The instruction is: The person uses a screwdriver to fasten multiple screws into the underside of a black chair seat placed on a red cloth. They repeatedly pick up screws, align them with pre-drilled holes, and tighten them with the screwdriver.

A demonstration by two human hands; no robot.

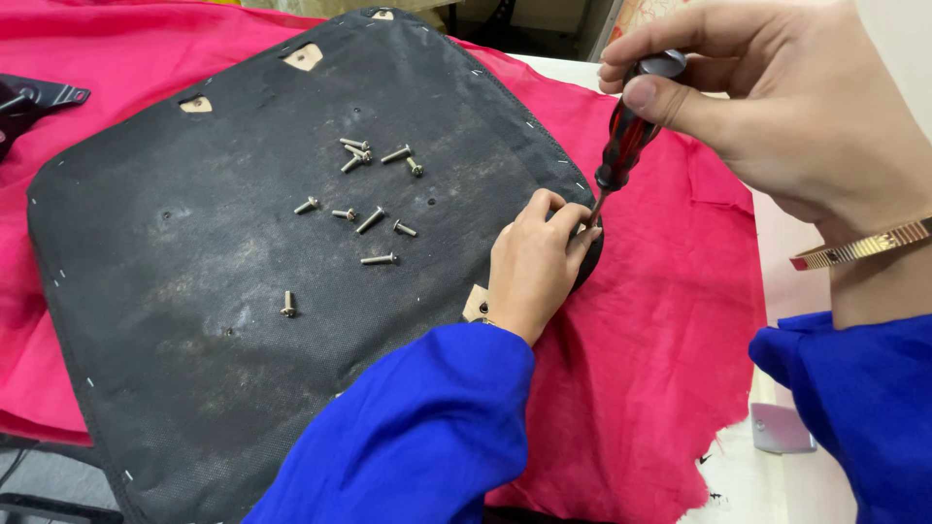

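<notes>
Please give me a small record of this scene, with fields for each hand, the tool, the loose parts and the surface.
left hand: rests on the edge of the black seat panel, fingers pinched near the tool tip
right hand: grips the screwdriver by its handle
tool: red and black handle, tilted, tip down at the panel edge
loose parts: about eleven metal screws scattered on the panel
surface: pink cloth under the panel

The screwdriver [626,136] gripped in the right hand [777,97] has a red-and-black handle with a grey cap. Under its tip lies a dusty black seat panel [194,291] on pink cloth [660,320]. Left of the grip, silver screws [369,218]; both sleeves are blue, the bracelet [859,245] gold.
</notes>
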